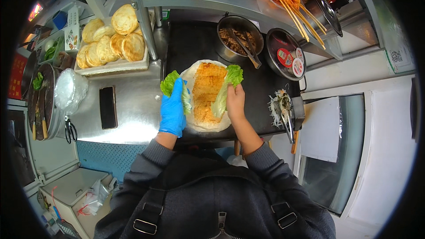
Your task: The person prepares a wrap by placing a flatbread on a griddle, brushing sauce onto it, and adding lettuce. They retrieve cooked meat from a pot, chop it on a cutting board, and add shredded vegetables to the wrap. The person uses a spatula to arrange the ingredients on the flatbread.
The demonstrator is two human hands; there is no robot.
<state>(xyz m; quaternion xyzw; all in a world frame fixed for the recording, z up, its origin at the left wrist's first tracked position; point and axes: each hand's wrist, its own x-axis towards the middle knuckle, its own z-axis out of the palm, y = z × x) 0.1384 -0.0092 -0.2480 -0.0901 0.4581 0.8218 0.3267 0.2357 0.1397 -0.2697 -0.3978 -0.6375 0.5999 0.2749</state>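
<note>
A round flatbread (pixel 206 95), spread with an orange-brown layer, is laid flat on the black griddle (pixel 261 88). One lettuce leaf (pixel 173 86) is pressed down along its left edge by the left hand (pixel 172 110) (gloved in blue), the fingers laid nearly flat over the leaf rather than closed round it. A second lettuce leaf (pixel 228 86) is pinched at its lower end by the bare right hand (pixel 235 101), fingers curled shut on it, along the right edge. The bare fingers are held just above the griddle, so a burn could be risked if it is hot; the left leaf overhangs the bread and could be scorched or slide off.
</note>
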